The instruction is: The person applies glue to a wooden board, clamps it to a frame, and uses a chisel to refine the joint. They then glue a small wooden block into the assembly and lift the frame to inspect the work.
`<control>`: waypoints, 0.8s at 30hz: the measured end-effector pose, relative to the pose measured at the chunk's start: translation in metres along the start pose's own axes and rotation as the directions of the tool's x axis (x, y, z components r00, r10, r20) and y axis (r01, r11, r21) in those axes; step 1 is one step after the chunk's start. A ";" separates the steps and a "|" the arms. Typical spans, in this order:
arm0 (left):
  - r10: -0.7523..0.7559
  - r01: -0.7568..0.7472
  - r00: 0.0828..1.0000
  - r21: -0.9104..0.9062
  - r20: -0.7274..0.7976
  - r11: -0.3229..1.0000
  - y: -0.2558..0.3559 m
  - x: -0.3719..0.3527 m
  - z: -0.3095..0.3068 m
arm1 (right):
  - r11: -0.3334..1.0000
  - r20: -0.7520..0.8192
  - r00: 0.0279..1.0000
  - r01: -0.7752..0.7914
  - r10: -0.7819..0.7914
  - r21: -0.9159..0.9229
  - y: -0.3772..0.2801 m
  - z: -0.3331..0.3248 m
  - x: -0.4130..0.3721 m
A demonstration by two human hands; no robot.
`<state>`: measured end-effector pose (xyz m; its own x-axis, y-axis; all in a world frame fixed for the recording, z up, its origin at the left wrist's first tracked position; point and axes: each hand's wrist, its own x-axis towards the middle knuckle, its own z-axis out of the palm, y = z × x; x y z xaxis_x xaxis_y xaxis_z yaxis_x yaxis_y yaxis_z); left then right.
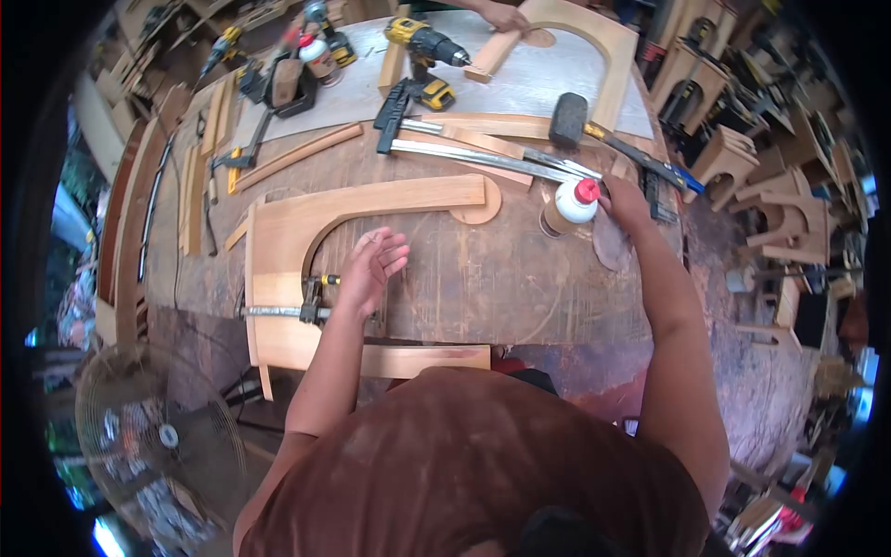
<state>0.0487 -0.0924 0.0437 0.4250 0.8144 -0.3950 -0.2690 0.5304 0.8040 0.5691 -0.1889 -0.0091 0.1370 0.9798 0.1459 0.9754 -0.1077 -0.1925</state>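
Palm up with its fingers stretched out, my left hand [373,265] is empty. It is inside the curve of a U-shaped wooden frame [278,241]. A bar clamp [278,312] is fixed across the frame's left side, close to my left wrist. One frame end rests over a round wooden disc [478,204]. My right hand [624,202] is just beside a glue bottle [568,209] with a red cap, near the ends of long metal bar clamps [483,158]. The bottle partly covers its fingers, so its grip is hidden. A dark oval piece [612,243] lies below that hand.
A mallet [569,121] and a yellow drill [422,56] lie farther back on the bench [445,288]. Another person's hand [504,16] touches a second curved frame [608,56]. Wood strips [297,158] lie left. A fan [167,434] stands at lower left.
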 end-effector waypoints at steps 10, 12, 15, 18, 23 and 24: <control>0.163 -0.152 0.961 0.068 -0.224 0.986 0.007 -0.084 -0.018 | 0.994 0.104 0.991 -0.083 0.090 -0.067 0.018 -0.055 0.038; 0.148 -0.131 0.948 0.077 -0.283 0.988 0.006 -0.094 -0.022 | 0.996 0.079 0.995 -0.058 0.063 -0.069 0.025 -0.069 0.043; 0.166 -0.141 0.926 0.099 -0.338 0.985 -0.001 -0.101 -0.031 | 1.000 0.008 1.000 -0.007 0.007 -0.025 0.027 -0.106 0.046; 0.169 -0.137 0.909 0.109 -0.381 0.985 0.004 -0.101 -0.041 | 1.000 -0.036 0.999 0.027 -0.027 -0.006 0.012 -0.160 0.040; 0.238 -0.219 0.919 0.096 -0.314 0.971 0.026 -0.090 -0.054 | 0.997 -0.110 0.994 0.005 -0.013 -0.072 -0.030 -0.229 0.013; 0.261 -0.244 0.921 0.093 -0.291 0.965 0.035 -0.086 -0.058 | 0.998 -0.124 0.992 0.015 -0.023 -0.068 -0.051 -0.241 0.004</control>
<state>-0.0469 -0.1301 0.0801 0.0702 0.9565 -0.2833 -0.2834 0.2914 0.9136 0.5617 -0.2206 0.2354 0.1350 0.9534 0.2698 0.9867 -0.1045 -0.1243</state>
